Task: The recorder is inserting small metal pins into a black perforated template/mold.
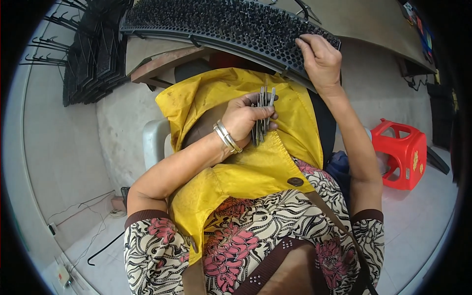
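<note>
My left hand is closed round a bunch of thin, grey metal strips, held upright over my lap. Their tips stick out above and below the fingers. My right hand is at the right end of a long black perforated tray. Thumb and forefinger are pinched together at the tray's holes; whatever lies between them is too small to make out. Rows of small dark pieces stand in much of the tray. A yellow apron covers my lap beneath the left hand.
The tray lies at the edge of a brown table. Several similar black racks with hooks hang or lean at the left wall. A red plastic stool stands on the floor to the right. Wires trail at the lower left.
</note>
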Tool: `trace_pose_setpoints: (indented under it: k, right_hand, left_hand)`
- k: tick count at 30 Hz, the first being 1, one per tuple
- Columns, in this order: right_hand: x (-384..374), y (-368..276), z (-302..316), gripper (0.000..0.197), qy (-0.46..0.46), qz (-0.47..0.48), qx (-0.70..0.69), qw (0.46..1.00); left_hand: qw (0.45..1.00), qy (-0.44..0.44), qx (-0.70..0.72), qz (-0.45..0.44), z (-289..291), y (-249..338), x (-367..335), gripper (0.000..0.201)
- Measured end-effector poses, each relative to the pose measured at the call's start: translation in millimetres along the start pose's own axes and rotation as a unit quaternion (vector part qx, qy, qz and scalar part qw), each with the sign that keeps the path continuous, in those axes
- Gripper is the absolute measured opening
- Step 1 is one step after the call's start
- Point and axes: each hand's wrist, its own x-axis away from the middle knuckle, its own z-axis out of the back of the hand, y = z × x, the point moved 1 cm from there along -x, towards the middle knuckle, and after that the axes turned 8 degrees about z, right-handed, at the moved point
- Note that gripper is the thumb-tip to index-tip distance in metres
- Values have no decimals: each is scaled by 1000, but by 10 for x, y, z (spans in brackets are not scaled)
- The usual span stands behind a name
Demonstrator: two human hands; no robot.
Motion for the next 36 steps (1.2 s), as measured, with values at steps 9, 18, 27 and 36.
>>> trace_pose_setpoints:
  k: [9,18,27,36]
  right_hand:
    - [-12,-220,56,14,-176,25,141,974]
    - [177,-485,199,7,-127,-396,-322,851]
    - [-8,-108,84,8,20,-275,-77,958]
    - [-59,-49,-27,8,14,44,34,998]
  left_hand:
    - [999,37,0,-3,-54,63,27,24]
    - [999,16,9,-40,-38,34,46,20]
    - [999,16,21,-29,-14,3,41,19]
    - [999,29,15,-19,-18,2,32,19]
